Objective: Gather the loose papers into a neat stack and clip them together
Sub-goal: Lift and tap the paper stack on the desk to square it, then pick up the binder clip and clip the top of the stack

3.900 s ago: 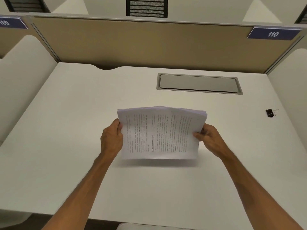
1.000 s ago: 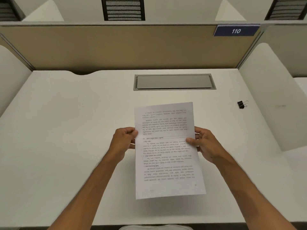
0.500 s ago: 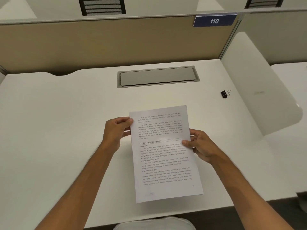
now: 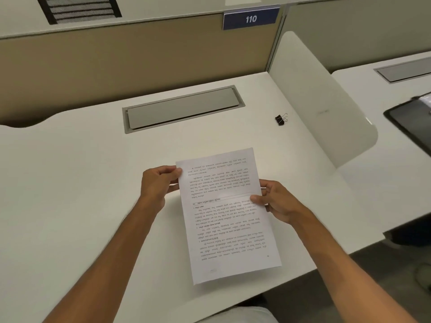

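We still pinch the papers (image 4: pixel 227 213) with left hand (image 4: pixel 158 185) and right hand (image 4: pixel 278 203), perhaps nearer the clip (image 4: pixel 280 119) than before.

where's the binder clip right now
In the head view the binder clip lies on the white desk, far right, near the curved side divider and right of the grey cable hatch, beyond the held papers.

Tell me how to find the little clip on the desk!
Find the blue sign reading 110 on the tan wall, then look down to the white desk. Right of the grey flap lies the clip, alone near the side panel. It is the only small black thing, with thin wire handles.
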A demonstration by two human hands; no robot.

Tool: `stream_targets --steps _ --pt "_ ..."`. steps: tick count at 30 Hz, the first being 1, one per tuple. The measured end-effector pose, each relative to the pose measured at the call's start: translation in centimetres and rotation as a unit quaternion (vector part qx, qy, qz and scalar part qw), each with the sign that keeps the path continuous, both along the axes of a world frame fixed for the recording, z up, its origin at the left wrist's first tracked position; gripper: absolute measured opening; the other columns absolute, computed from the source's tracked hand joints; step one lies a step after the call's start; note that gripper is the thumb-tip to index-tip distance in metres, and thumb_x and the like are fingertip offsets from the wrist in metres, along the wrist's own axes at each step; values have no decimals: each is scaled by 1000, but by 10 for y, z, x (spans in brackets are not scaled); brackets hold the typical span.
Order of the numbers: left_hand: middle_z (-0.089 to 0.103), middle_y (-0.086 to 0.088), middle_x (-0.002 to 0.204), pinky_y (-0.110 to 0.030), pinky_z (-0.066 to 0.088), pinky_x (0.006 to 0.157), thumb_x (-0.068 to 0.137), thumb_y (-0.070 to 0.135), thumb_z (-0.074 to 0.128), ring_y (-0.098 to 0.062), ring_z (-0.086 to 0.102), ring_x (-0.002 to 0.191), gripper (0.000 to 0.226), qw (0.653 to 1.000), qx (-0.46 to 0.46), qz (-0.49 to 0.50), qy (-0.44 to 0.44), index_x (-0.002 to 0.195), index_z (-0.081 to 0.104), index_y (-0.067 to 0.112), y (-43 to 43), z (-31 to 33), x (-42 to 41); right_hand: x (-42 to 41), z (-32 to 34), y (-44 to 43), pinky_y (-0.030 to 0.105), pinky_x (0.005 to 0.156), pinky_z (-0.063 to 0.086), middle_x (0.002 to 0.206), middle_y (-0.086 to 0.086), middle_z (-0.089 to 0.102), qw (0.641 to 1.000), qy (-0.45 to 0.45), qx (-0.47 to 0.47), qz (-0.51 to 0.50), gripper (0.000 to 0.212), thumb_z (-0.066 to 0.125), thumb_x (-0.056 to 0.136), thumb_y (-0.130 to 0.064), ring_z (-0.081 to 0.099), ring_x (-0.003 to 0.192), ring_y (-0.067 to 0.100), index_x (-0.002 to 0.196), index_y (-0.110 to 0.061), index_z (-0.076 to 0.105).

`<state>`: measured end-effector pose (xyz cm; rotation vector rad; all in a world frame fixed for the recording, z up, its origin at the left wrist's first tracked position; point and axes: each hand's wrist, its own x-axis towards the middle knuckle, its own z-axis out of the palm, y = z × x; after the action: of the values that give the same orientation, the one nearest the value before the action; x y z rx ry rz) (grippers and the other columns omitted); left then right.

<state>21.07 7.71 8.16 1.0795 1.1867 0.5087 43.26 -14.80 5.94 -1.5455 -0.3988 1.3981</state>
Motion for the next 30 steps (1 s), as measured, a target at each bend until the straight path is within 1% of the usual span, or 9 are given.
stream_targets --steps 2,5,9,12,16,20,23,26,30 --pt "76 -7 86 -25 60 58 85 1 73 -19 75 72 7 1000 1 6 12 90 73 5 1 -5 16 12 -3 0 59 98 53 124 15 71 1000 -3 -11 -3 47 64 91 6 68 113 39 134 -9 59" --pt "76 -12 92 -30 61 62 82 1 76 -26 76 80 14 999 -4 22 38 95 73 2 2 -16 43 33 -9 0 57 95 55 121 13 73 999 -12 -28 -11 45 65 90 6 70 110 37 132 -11 61" --pt "75 -15 94 -32 62 62 81 1 77 -30 75 83 15 997 -6 41 68 96 73 2 -1 -28 80 64 -17 3 45 82 62 116 9 76 998 -35 -51 -17 39 66 90 6 73 104 31 126 -10 65" --pt "75 -14 95 -31 61 61 81 1 77 -31 75 84 14 995 1 52 91 94 74 4 -2 -34 103 88 -23 6 37 75 62 110 9 77 996 -58 -68 -23 33 67 89 7 75 97 27 120 -5 67" --pt "75 -12 94 -26 60 57 80 2 78 -26 74 78 12 991 11 65 116 88 73 10 -1 -41 125 116 -31 9 34 67 62 101 19 76 993 -81 -82 -39 21 69 88 2 76 84 27 109 4 66" --pt "75 -11 95 -29 61 60 80 3 78 -24 74 76 16 989 15 67 131 95 74 5 2 -47 142 153 -37 19 38 69 61 82 16 75 984 -137 -76 -85 7 71 84 -1 72 75 29 92 -2 72" --pt "75 -11 94 -30 62 61 81 2 78 -23 74 74 16 988 20 69 140 96 74 4 2 -49 151 189 -36 39 37 65 60 79 13 73 964 -215 -54 -149 7 70 85 -3 71 66 25 83 -9 72" --pt "75 -11 96 -33 62 66 80 2 78 -24 75 78 19 986 22 73 145 99 74 2 2 -51 156 224 -33 65 39 61 61 78 10 71 933 -287 -35 -215 1 70 87 -7 69 63 23 87 -8 70" --pt "75 -11 96 -30 61 62 80 3 78 -22 74 79 20 986 23 76 147 100 74 1 -1 -51 159 266 -36 98 48 69 62 79 11 72 891 -364 -47 -267 26 75 82 -29 73 69 30 95 -9 65"
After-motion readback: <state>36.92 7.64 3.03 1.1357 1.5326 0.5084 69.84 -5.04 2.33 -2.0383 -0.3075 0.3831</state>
